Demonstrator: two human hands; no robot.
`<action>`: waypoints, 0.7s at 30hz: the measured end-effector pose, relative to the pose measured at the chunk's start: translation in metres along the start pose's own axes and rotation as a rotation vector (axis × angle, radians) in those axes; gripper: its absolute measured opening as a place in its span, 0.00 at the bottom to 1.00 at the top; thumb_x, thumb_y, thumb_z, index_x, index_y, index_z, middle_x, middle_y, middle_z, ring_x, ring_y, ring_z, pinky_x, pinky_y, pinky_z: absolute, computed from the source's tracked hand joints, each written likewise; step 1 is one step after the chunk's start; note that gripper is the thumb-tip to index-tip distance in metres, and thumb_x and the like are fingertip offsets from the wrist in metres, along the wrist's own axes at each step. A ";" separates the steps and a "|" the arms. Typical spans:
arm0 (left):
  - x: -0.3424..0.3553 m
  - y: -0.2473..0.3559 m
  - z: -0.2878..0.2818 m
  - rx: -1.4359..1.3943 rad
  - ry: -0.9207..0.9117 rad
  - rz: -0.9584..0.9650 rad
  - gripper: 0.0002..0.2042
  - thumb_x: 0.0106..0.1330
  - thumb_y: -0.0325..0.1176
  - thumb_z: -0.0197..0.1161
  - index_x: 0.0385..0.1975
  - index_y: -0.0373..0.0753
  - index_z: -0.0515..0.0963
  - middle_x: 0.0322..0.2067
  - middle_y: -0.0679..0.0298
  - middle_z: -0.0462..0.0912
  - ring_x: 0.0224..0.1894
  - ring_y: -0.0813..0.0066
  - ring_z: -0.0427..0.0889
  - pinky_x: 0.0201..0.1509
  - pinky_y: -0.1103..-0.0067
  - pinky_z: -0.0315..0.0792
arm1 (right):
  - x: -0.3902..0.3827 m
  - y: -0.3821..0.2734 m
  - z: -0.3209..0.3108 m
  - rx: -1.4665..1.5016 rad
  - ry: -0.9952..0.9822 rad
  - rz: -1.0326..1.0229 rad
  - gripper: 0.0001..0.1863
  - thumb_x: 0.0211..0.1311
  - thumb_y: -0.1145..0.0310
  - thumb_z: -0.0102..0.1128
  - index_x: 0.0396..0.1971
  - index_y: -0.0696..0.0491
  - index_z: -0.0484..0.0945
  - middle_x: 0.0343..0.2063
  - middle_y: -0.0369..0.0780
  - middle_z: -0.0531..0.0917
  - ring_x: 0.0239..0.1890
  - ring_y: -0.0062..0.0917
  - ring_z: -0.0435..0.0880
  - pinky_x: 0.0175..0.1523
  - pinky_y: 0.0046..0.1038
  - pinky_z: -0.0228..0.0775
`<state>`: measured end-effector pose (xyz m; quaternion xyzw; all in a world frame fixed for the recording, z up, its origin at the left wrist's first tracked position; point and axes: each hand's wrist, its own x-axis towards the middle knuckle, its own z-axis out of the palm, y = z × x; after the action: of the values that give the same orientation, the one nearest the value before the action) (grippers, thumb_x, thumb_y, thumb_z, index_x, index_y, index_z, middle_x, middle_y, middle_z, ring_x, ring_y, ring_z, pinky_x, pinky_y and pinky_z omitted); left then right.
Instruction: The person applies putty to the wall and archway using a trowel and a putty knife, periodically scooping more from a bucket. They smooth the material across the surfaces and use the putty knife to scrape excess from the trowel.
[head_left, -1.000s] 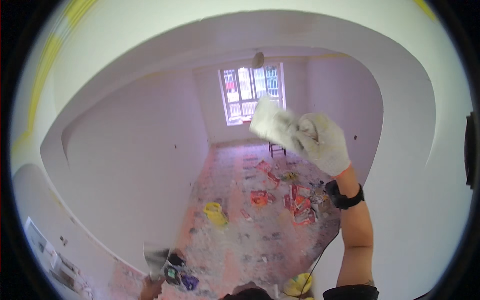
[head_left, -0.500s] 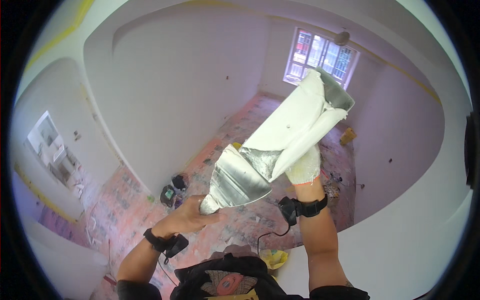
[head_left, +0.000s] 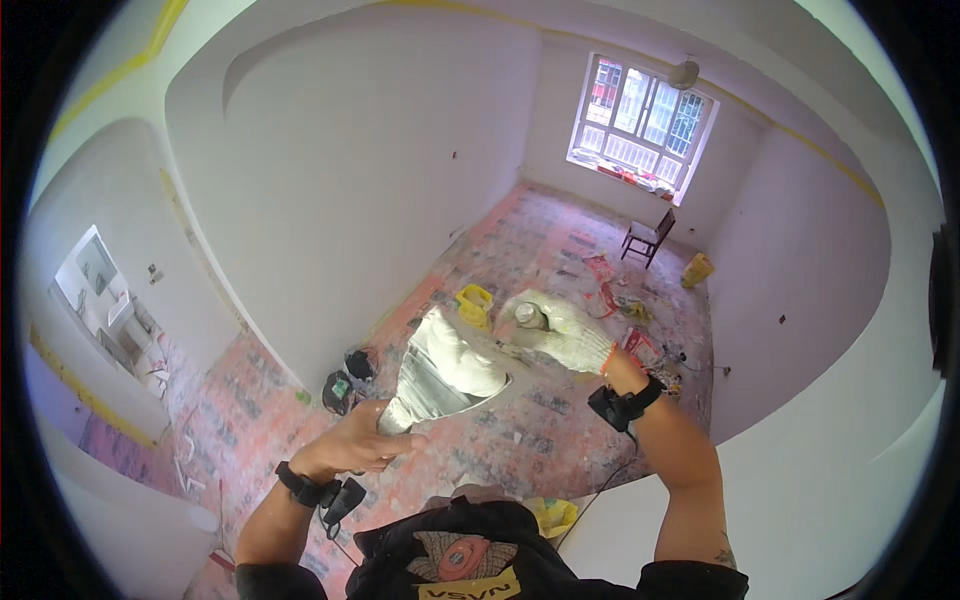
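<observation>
Putty knife [head_left: 418, 388] sits in the left hand [head_left: 348, 442], bare fingers wrapped round its handle, white paste [head_left: 458, 355] heaped toward the blade's far edge. Just right of the knife, the gloved right hand [head_left: 565, 330] clenches a second tool [head_left: 530, 316] by its handle — its blade is hard to make out. Open air separates the knife from the left wall [head_left: 370, 170]; littered floor [head_left: 520, 430] spreads below it. Beyond the knife sits a yellow container [head_left: 474, 304] — contents unclear.
</observation>
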<state>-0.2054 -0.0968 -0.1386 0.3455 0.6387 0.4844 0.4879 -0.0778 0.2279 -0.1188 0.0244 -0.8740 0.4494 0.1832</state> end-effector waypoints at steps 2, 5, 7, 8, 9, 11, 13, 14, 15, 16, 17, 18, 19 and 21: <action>-0.001 -0.005 -0.003 -0.024 0.005 0.016 0.13 0.67 0.40 0.70 0.35 0.37 0.76 0.18 0.74 0.70 0.15 0.88 0.64 0.17 0.83 0.57 | -0.014 0.009 -0.024 -0.144 -0.061 0.115 0.14 0.65 0.70 0.62 0.49 0.55 0.77 0.36 0.33 0.80 0.43 0.19 0.79 0.53 0.26 0.71; -0.004 -0.004 -0.002 -0.093 0.080 0.224 0.13 0.70 0.36 0.67 0.34 0.41 0.68 0.15 0.73 0.66 0.12 0.86 0.63 0.13 0.83 0.54 | -0.040 0.034 -0.057 -0.245 0.190 0.193 0.12 0.67 0.69 0.62 0.46 0.55 0.77 0.32 0.32 0.79 0.37 0.19 0.80 0.46 0.25 0.74; -0.021 -0.012 -0.002 -0.400 0.174 0.251 0.14 0.69 0.33 0.67 0.33 0.43 0.64 0.16 0.71 0.64 0.13 0.83 0.62 0.12 0.82 0.53 | -0.043 0.003 -0.067 0.124 0.405 0.226 0.08 0.68 0.68 0.61 0.41 0.54 0.76 0.28 0.32 0.77 0.28 0.17 0.78 0.33 0.22 0.72; -0.021 -0.019 -0.005 -0.401 0.175 0.305 0.15 0.69 0.33 0.67 0.33 0.43 0.63 0.16 0.71 0.63 0.12 0.83 0.61 0.12 0.81 0.52 | -0.051 -0.002 -0.080 0.450 0.448 0.122 0.06 0.68 0.69 0.61 0.40 0.53 0.75 0.26 0.31 0.75 0.25 0.16 0.77 0.28 0.20 0.69; -0.020 -0.026 -0.008 -0.388 0.221 0.313 0.14 0.69 0.33 0.66 0.34 0.44 0.63 0.16 0.71 0.62 0.11 0.83 0.60 0.11 0.81 0.52 | -0.066 -0.008 -0.090 0.776 0.477 0.010 0.06 0.68 0.69 0.61 0.38 0.52 0.74 0.24 0.31 0.74 0.23 0.14 0.75 0.24 0.19 0.65; -0.022 -0.032 -0.014 -0.399 0.335 0.335 0.13 0.70 0.33 0.65 0.35 0.44 0.63 0.16 0.71 0.61 0.11 0.83 0.59 0.11 0.82 0.52 | -0.084 -0.071 -0.120 0.250 0.638 0.000 0.05 0.64 0.71 0.62 0.30 0.51 0.75 0.24 0.31 0.76 0.24 0.12 0.73 0.25 0.18 0.63; -0.022 -0.025 -0.010 -0.316 0.412 0.365 0.13 0.71 0.34 0.64 0.35 0.45 0.63 0.16 0.72 0.61 0.11 0.84 0.58 0.11 0.82 0.51 | -0.095 -0.107 -0.154 -0.119 0.729 -0.247 0.07 0.60 0.71 0.65 0.27 0.53 0.75 0.25 0.31 0.76 0.27 0.13 0.71 0.32 0.20 0.64; -0.019 -0.024 -0.015 -0.295 0.474 0.366 0.12 0.71 0.35 0.63 0.36 0.45 0.64 0.16 0.72 0.61 0.11 0.84 0.58 0.11 0.83 0.52 | -0.101 -0.120 -0.174 -0.248 0.757 -0.324 0.07 0.60 0.71 0.66 0.28 0.54 0.75 0.25 0.30 0.76 0.28 0.14 0.71 0.34 0.21 0.65; -0.015 -0.024 -0.020 -0.286 0.461 0.373 0.12 0.71 0.35 0.63 0.36 0.45 0.64 0.16 0.72 0.61 0.11 0.84 0.58 0.11 0.83 0.52 | -0.106 -0.134 -0.191 -0.255 0.773 -0.326 0.07 0.60 0.71 0.66 0.28 0.54 0.75 0.25 0.30 0.76 0.28 0.14 0.71 0.34 0.21 0.65; -0.009 -0.024 -0.022 -0.271 0.549 0.384 0.12 0.71 0.35 0.63 0.36 0.45 0.64 0.16 0.73 0.61 0.10 0.84 0.59 0.11 0.83 0.52 | -0.108 -0.147 -0.209 -0.357 0.858 -0.368 0.07 0.60 0.71 0.65 0.28 0.54 0.75 0.25 0.31 0.75 0.29 0.15 0.71 0.34 0.21 0.65; -0.003 -0.023 -0.022 -0.261 0.640 0.392 0.11 0.71 0.35 0.63 0.36 0.45 0.65 0.16 0.73 0.62 0.10 0.84 0.59 0.12 0.83 0.53 | -0.111 -0.157 -0.223 -0.460 0.937 -0.409 0.07 0.60 0.71 0.65 0.28 0.54 0.75 0.25 0.31 0.75 0.29 0.15 0.72 0.35 0.22 0.66; -0.016 -0.002 -0.019 -0.134 0.621 0.316 0.11 0.71 0.43 0.65 0.30 0.47 0.73 0.13 0.74 0.68 0.10 0.85 0.61 0.11 0.82 0.51 | -0.112 -0.163 -0.230 -0.459 0.937 -0.406 0.07 0.60 0.71 0.65 0.28 0.54 0.75 0.25 0.31 0.75 0.29 0.15 0.72 0.35 0.22 0.66; -0.015 0.002 -0.023 -0.138 0.624 0.318 0.11 0.71 0.43 0.65 0.30 0.47 0.73 0.13 0.74 0.68 0.10 0.85 0.61 0.11 0.82 0.51 | -0.114 -0.170 -0.237 -0.503 0.976 -0.442 0.08 0.60 0.71 0.66 0.27 0.55 0.74 0.25 0.32 0.75 0.29 0.15 0.72 0.35 0.22 0.66; -0.015 -0.006 -0.042 -0.101 0.715 0.209 0.17 0.71 0.45 0.65 0.23 0.50 0.66 0.12 0.75 0.65 0.10 0.86 0.59 0.11 0.82 0.49 | -0.111 -0.184 -0.249 -0.546 0.996 -0.486 0.09 0.60 0.72 0.66 0.26 0.55 0.74 0.25 0.32 0.74 0.28 0.15 0.71 0.36 0.21 0.66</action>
<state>-0.2410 -0.1244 -0.1375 0.1934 0.7054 0.6525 0.1981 0.1379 0.3024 0.1175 -0.0377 -0.7366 0.1124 0.6659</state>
